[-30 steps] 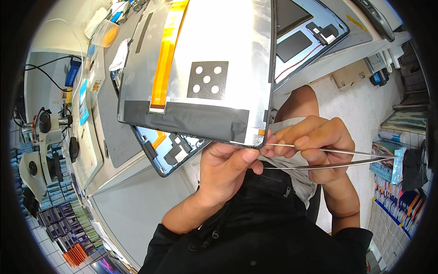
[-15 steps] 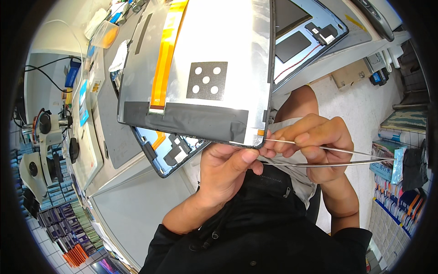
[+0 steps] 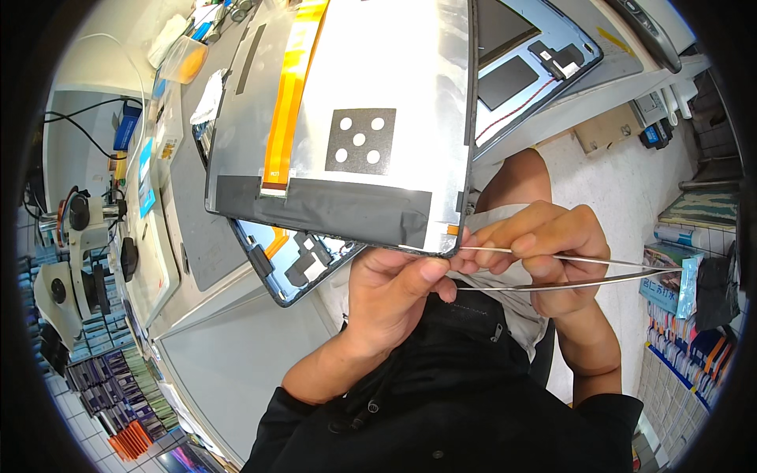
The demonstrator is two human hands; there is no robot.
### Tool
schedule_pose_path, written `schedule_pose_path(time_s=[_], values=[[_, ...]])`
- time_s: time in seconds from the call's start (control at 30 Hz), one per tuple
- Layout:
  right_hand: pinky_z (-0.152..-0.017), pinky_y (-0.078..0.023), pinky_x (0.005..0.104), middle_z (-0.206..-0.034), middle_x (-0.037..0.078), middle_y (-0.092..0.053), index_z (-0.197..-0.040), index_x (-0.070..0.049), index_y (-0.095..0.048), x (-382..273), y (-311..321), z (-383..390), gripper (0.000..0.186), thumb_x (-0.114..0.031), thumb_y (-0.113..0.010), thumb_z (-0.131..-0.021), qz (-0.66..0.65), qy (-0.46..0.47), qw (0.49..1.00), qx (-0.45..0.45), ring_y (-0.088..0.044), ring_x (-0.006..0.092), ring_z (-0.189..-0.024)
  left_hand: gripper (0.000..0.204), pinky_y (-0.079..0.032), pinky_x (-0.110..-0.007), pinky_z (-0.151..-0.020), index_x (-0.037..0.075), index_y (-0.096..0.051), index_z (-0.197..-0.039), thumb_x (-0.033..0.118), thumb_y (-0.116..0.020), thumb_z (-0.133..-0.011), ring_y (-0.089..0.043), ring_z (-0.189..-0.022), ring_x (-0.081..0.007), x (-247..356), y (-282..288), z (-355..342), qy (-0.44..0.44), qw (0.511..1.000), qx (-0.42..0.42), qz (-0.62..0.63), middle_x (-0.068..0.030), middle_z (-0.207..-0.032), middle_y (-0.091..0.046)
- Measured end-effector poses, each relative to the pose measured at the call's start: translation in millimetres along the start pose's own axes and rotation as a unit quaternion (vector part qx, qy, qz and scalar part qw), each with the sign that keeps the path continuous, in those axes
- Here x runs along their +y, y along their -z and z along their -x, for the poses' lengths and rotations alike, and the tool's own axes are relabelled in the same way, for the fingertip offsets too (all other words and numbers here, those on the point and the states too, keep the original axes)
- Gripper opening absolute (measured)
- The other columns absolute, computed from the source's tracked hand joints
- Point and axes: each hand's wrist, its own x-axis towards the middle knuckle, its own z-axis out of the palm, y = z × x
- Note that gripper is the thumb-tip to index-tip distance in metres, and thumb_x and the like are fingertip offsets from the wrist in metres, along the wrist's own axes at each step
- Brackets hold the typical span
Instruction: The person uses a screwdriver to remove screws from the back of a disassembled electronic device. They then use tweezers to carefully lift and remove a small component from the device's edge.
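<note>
A large tablet screen panel (image 3: pixel 418 150) lies with its metal back toward me, an orange ribbon cable (image 3: pixel 285 118) running down it and black tape along its near edge. My left hand (image 3: pixel 392 296) pinches the panel's near right corner, thumb on the edge and fingers underneath. Close by on the right, my right hand (image 3: pixel 552 248) grips metal tweezers (image 3: pixel 583 282); their tips reach that corner, where the exact contact is hidden. Beneath the panel sits an opened tablet housing (image 3: pixel 303 264), showing blue-white inside with black parts, its middle covered.
The panel overhangs the workbench's grey mat (image 3: pixel 206 236). A microscope (image 3: pixel 79 276) stands at left, near a plastic tub (image 3: pixel 188 61). Boxes and packets fill a rack (image 3: pixel 682 347) at right. A dark handheld device (image 3: pixel 646 31) lies at the upper right edge.
The panel has shifted very slightly right and down. The lower arm of the tweezers sits a little lower at its left end; both hands keep nearly the same hold.
</note>
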Motion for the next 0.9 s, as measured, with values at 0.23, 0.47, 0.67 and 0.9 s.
schedule_pose_path(time_s=[0.23,0.47,0.67,0.9], values=[[-0.076,-0.06,0.0475,-0.089,0.025,-0.066,-0.103,-0.001,-0.056,-2,0,-1,0.017,-0.016,-0.059,-0.098,0.013,0.002,1.0,-0.005,-0.07,0.0363,-0.086,0.034,-0.06,-0.03,-0.059,-0.002,-0.064,-0.112,0.023,-0.071,-0.091,-0.067,-0.084,-0.0212,0,-1,0,0.006,1.0,0.012,0.004,-0.0116,-0.099,-0.067],[-0.077,-0.06,0.0483,-0.09,0.023,-0.067,-0.102,-0.001,-0.057,-3,-1,-1,0.016,-0.015,-0.061,-0.097,-0.011,-0.014,1.0,-0.012,-0.07,0.038,-0.089,0.033,-0.06,-0.03,-0.059,-0.002,-0.066,-0.111,0.023,-0.071,-0.09,-0.067,-0.081,-0.0203,-1,-1,1,0.004,1.0,0.017,0.014,-0.0114,-0.099,-0.066],[-0.077,-0.06,0.0506,-0.088,0.023,-0.067,-0.102,0.0,-0.055,-1,1,0,0.016,-0.014,-0.06,-0.097,-0.023,-0.01,1.0,-0.018,-0.07,0.0392,-0.089,0.034,-0.06,-0.03,-0.059,-0.002,-0.066,-0.113,0.023,-0.072,-0.09,-0.067,-0.081,-0.02,-4,1,0,-0.003,1.0,0.013,0.02,-0.012,-0.1,-0.067],[-0.076,-0.06,0.0475,-0.089,0.023,-0.066,-0.103,0.0,-0.05,-7,0,-1,0.017,-0.016,-0.056,-0.1,0.039,0.009,0.999,0.003,-0.07,0.035,-0.087,0.031,-0.054,-0.025,-0.067,-0.006,-0.063,-0.12,0.012,-0.064,-0.095,-0.067,-0.098,-0.0211,-6,9,-1,0.007,0.994,-0.062,0.091,-0.017,-0.115,-0.067]])
